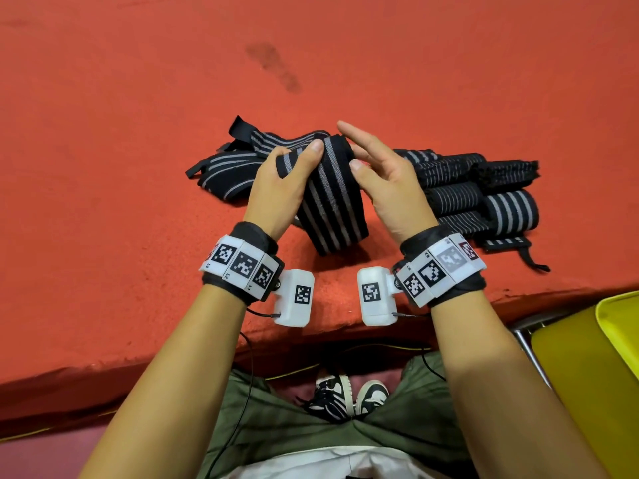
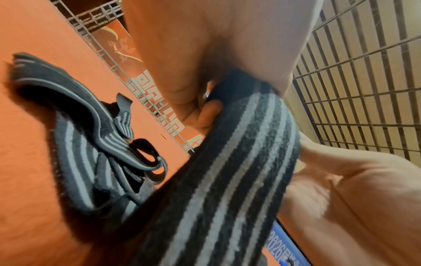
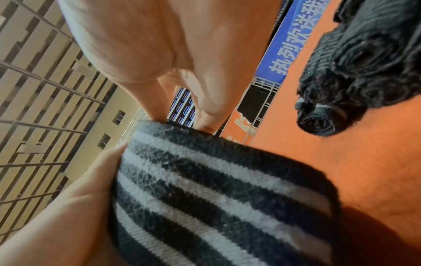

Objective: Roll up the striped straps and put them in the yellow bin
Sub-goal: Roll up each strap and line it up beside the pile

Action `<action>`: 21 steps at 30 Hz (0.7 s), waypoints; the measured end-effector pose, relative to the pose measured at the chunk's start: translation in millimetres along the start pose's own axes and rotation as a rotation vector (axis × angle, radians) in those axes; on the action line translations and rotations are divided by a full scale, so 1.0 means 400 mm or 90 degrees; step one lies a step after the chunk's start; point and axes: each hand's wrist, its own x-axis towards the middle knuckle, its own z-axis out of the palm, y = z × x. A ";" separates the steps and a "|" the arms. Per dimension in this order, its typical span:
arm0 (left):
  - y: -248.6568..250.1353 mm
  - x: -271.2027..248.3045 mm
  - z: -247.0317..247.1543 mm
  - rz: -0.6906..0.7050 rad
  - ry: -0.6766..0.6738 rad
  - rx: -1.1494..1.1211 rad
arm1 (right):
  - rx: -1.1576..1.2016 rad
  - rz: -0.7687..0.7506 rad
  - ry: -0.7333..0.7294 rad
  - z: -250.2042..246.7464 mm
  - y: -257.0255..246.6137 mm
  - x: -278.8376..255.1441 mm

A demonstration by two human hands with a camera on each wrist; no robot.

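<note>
My left hand point(image 1: 300, 158) grips the rolled top of a black strap with grey stripes point(image 1: 330, 205), thumb on its front; the loose tail hangs down onto the red mat point(image 1: 138, 133). In the left wrist view, my left hand point(image 2: 193, 109) wraps round that strap point(image 2: 227, 180). My right hand point(image 1: 359, 150) is beside the roll's right end with fingers straight, thumb near the edge. In the right wrist view its fingertips point(image 3: 205, 122) touch the top edge of the strap point(image 3: 216, 189). The yellow bin point(image 1: 587, 361) sits low at the right, off the mat.
Several loose striped straps point(image 1: 221, 169) lie tangled on the mat to the left. Several rolled straps point(image 1: 484, 191) lie together at the right, also seen as rolled straps point(image 3: 364, 63). The mat's front edge point(image 1: 311, 340) runs just above my knees. A wire fence stands beyond.
</note>
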 end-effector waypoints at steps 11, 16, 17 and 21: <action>0.022 -0.011 -0.006 0.111 -0.047 -0.015 | -0.027 0.013 0.052 0.001 -0.012 0.013; 0.019 -0.012 -0.004 0.092 -0.068 -0.014 | -0.048 0.017 0.088 -0.006 -0.003 0.020; 0.019 -0.010 -0.003 0.084 -0.068 -0.016 | -0.046 0.019 0.091 -0.005 -0.001 0.021; 0.023 -0.007 0.007 0.052 -0.048 -0.016 | -0.041 0.047 0.069 0.003 0.000 0.020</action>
